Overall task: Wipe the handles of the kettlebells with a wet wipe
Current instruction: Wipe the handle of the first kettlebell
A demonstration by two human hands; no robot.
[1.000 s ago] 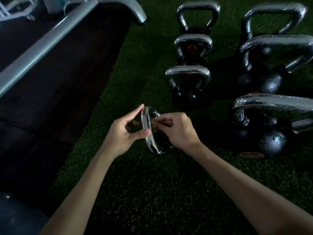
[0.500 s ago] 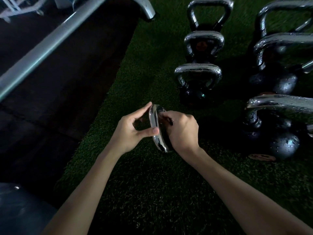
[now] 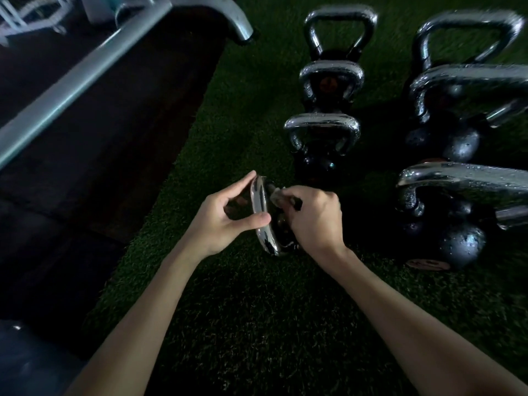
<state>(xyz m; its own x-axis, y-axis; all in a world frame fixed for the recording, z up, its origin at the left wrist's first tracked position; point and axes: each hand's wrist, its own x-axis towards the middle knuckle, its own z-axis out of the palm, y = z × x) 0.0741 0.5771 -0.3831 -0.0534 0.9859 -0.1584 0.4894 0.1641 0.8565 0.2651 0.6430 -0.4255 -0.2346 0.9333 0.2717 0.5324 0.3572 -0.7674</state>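
The chrome handle [image 3: 261, 212] of the nearest kettlebell [image 3: 282, 226] is pinched between thumb and forefinger of the left hand [image 3: 220, 221]. A wet wipe [image 3: 276, 195] is gripped in the curled right hand [image 3: 314, 221] against the handle's inner side. The kettlebell is set on green turf [image 3: 257, 324], near a row of others [image 3: 323, 138].

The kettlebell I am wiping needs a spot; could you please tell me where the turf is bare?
Bare turf lies nearest you, below the held kettlebell. A second strip runs between the dark mat and the row of small kettlebells. To the right it is crowded: the larger kettlebells stand close, and the gap is shadowed.
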